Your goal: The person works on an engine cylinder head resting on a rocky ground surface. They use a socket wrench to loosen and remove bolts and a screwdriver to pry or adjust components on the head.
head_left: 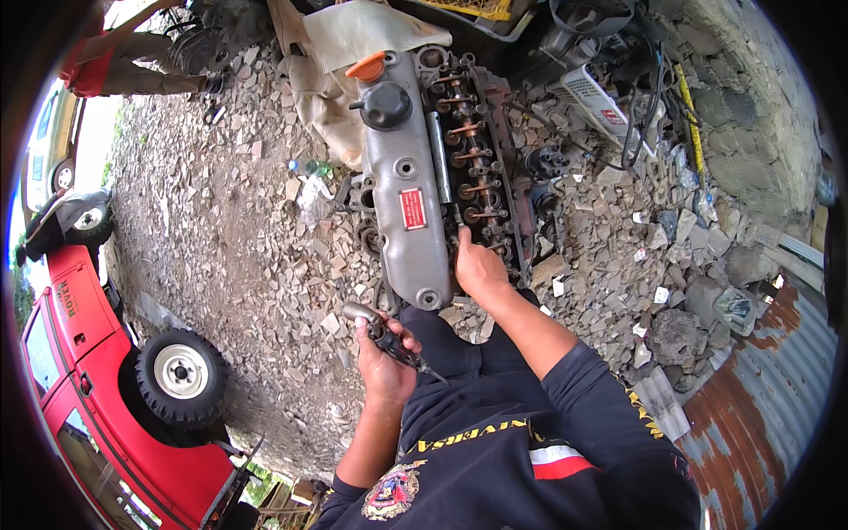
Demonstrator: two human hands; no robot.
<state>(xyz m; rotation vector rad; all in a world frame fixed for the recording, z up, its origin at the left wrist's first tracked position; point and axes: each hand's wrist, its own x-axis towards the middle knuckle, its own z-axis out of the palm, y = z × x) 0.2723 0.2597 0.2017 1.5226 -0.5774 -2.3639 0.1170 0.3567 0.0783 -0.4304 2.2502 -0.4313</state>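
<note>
Curling around a dark, elongated tool with a rounded grey metal end, the fingers of the left hand (386, 358) are closed on it, palm turned up, near the person's lap. The right hand (480, 265) reaches forward with bent fingers to the lower end of a long silver metal rod (439, 157); whether they grip it cannot be told. That rod lies between a grey metal engine cover (405, 238), topped by a round black cap (386, 106), and a row of brownish rocker arms (473, 155). Beyond the engine spreads stony, gravelly ground (238, 247), with a beige cloth (331, 115) behind the cover. To the right sits a white slotted plastic box (596, 104), its contents unclear. Farther out stand a rough stone wall (751, 115) and, left, a red vehicle (141, 424).
</note>
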